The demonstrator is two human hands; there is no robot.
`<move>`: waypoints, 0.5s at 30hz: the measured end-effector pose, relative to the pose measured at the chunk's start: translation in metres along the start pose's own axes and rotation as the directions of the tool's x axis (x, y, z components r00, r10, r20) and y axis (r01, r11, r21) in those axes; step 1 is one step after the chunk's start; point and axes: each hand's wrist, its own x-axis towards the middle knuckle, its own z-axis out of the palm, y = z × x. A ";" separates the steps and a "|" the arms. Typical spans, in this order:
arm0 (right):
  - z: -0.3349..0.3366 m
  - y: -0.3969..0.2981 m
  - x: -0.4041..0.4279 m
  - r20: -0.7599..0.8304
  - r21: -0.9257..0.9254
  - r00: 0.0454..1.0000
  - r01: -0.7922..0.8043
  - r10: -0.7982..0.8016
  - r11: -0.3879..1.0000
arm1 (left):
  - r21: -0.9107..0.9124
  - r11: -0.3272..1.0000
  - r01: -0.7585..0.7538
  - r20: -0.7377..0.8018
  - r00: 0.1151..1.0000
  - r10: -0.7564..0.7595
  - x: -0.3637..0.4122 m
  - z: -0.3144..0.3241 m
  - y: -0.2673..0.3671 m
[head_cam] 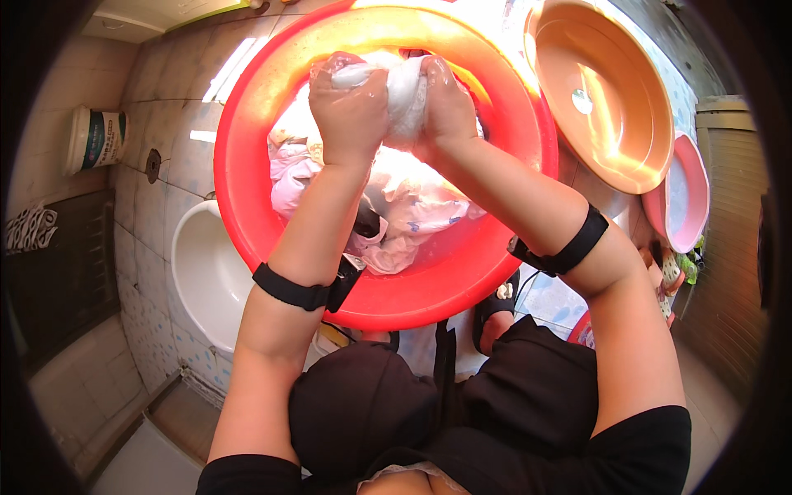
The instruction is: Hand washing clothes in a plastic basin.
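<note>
Both hands grip one wet white cloth (405, 102), bunched and twisted between them above a large red plastic tub (241, 204). My left hand (348, 114) has its fingers closed around the left end. On the other side, my right hand (448, 105) is closed on the right part. Beneath them in the tub lies a heap of wet laundry (408, 204), pale pink and white with small prints. A dark piece (369, 221) shows among it. Glare washes out the far part of the heap, and my forearms cover some of it.
An orange-brown plastic basin (600, 105) leans at the upper right, with a pink basin (688, 192) beside it. A white basin (207, 272) stands left of the tub. Farther left are a white bucket (96, 141) bearing writing and a floor drain (153, 166). Shoes (668, 275) sit at right.
</note>
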 end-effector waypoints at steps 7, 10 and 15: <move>-0.018 -0.026 0.002 0.176 -0.086 0.932 -0.308 0.318 0.948 | 0.235 0.914 -0.331 0.315 0.915 0.250 0.003 -0.006 -0.019; -0.020 -0.056 0.006 -0.001 -0.381 0.996 -0.087 0.093 0.921 | 0.097 0.993 0.066 0.325 0.941 -0.094 -0.005 -0.011 -0.028; -0.067 -0.143 0.033 -0.279 -0.313 0.779 0.479 -0.562 0.820 | 0.548 0.832 0.093 0.526 0.734 -0.429 -0.048 -0.016 -0.081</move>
